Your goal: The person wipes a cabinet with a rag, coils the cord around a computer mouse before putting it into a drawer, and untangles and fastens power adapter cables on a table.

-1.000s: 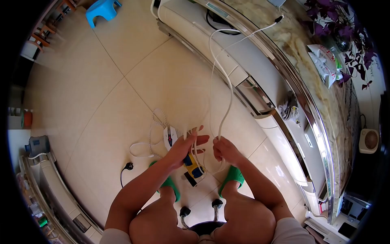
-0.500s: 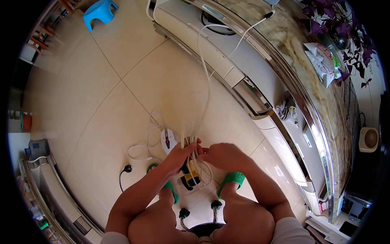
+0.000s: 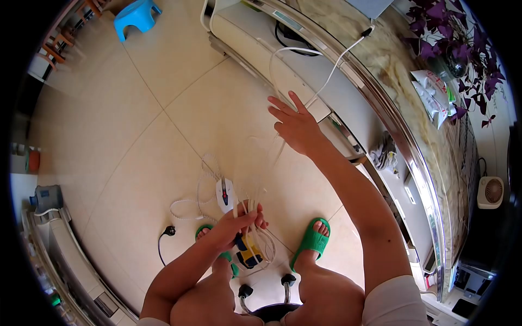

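My left hand (image 3: 242, 220) is closed around a bundle of white cable (image 3: 268, 244), whose loops hang below the fingers. My right hand (image 3: 299, 127) is raised toward the drawers, its fingers spread beside the white cable, which passes at the palm; contact there is unclear. From there the cable runs up to a black connector (image 3: 367, 32) on the counter edge. Beneath the loops is a yellow and dark blue object (image 3: 248, 252), partly covered. Just past my left hand, a white device (image 3: 224, 194) with a dark and red part lies on the floor among thin white cord.
A black plug (image 3: 169, 231) lies on the tiled floor at left. Along the right runs a marble counter (image 3: 399, 81) with drawers, a plant (image 3: 451, 32), a white packet (image 3: 433, 96) and a small fan (image 3: 491, 192). A blue stool (image 3: 135, 19) stands far left.
My right hand has left the bundle and moved up and forward along the cable, its fingers spreading. My left hand keeps the coil and has shifted slightly down and left.
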Motion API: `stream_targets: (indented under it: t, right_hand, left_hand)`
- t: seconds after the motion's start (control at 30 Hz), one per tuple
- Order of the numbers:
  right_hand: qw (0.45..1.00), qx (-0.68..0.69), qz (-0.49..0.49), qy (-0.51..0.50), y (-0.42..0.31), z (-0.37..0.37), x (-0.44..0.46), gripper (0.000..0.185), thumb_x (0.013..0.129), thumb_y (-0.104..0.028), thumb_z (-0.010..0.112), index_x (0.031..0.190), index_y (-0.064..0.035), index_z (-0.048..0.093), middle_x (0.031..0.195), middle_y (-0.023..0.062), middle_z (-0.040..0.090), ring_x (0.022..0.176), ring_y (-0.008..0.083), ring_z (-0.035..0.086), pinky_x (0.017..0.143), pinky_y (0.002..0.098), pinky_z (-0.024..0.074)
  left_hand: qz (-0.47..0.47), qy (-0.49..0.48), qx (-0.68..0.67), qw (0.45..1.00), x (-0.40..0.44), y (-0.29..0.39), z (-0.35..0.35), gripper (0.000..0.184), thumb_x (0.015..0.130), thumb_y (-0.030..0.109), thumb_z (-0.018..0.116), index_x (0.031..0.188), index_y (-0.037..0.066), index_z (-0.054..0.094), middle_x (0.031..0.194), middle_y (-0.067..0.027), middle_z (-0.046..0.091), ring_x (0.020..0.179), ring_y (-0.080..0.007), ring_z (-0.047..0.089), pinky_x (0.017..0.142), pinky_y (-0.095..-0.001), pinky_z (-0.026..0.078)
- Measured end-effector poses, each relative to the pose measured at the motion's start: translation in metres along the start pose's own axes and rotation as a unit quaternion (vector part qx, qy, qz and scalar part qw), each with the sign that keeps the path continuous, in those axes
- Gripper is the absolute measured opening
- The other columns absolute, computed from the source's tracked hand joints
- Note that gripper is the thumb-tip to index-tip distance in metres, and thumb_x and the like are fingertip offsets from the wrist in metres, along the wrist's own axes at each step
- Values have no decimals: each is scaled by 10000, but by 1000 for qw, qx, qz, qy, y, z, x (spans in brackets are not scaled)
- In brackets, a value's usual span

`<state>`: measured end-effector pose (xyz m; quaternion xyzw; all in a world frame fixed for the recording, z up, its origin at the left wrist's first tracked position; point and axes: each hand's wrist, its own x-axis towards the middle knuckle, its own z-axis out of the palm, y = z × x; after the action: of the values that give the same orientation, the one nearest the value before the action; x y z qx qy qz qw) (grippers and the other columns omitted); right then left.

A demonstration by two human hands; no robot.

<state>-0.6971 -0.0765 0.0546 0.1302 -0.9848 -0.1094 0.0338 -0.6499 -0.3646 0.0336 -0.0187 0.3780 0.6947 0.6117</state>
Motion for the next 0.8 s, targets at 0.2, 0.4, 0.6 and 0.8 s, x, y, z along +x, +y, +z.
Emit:
stream_targets:
  t: [0.2, 0.4, 0.6, 0.8]
  right_hand:
    - [987, 161, -19, -15, -2, -30, -8, 118, 759, -188, 697, 752, -104, 615, 1024, -2, 562, 1187, 157, 455, 1151, 470, 162]
    - [984, 157, 4, 86, 0, -66, -28, 151, 780, -223, 661, 784, -76, 626, 813, 25, 550, 953, 190, 522, 1004, 418, 303]
    - [957, 268, 52, 95, -7, -93, -46, 142, 829, -182, 568, 765, -61, 606, 762, 79, 539, 788, 234, 534, 759, 378, 320]
    - [933, 337, 123, 22, -25, -95, -66, 115, 911, -120, 495, 934, -42, 577, 764, 91, 523, 763, 262, 513, 745, 379, 315]
  left_hand:
    - [81, 74, -111, 988, 1, 17, 0, 145, 943, 154, 512, 1066, 77, 507, 864, -37, 545, 879, -193, 567, 966, -387, 430]
    - [156, 156, -94, 971, 31, 37, 18, 165, 986, 183, 440, 1074, 52, 489, 1189, -153, 583, 1130, -269, 560, 1016, -395, 429]
    - [223, 177, -129, 950, 85, 69, 47, 249, 995, 220, 432, 1128, 10, 449, 1204, -143, 575, 1126, -223, 554, 986, -345, 435]
    - [242, 152, -54, 957, 120, 67, 75, 266, 988, 264, 463, 1155, 60, 496, 1188, -98, 594, 976, -144, 569, 843, -300, 471]
